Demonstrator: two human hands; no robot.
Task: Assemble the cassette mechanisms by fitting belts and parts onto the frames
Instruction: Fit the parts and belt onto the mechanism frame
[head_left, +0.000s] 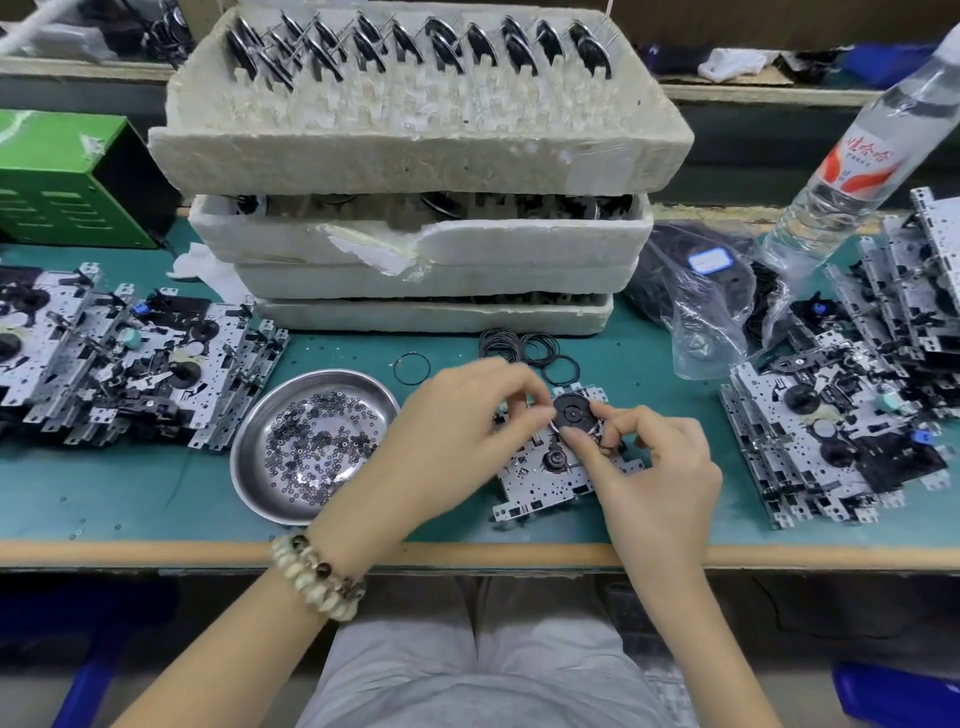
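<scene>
As we lean over the table (156, 499), a beaded bracelet (317, 577) circles our left wrist, nearest to us. Just beyond it, our left hand (457, 415) and right hand (654, 467) meet over a metal frame (540, 483) lying flat on the table. The left grip pinches the left rim of a black wheel (571, 413) seated on the frame's far end, and the right grip pinches its lower right rim between thumb and forefinger. Left of the frame sits a steel dish (249, 467) holding small washers (317, 441). Behind our hands lie loose belts (524, 348), with a single belt (412, 369) apart to their left. Piled frames flank us, a left stack (130, 374) and a right stack (831, 441). Farther back, a clear bag (717, 291) of belts lies beside stacked foam trays (415, 156), whose top tray carries spare wheels (415, 41). A plastic bottle (857, 156) rises at far right.
</scene>
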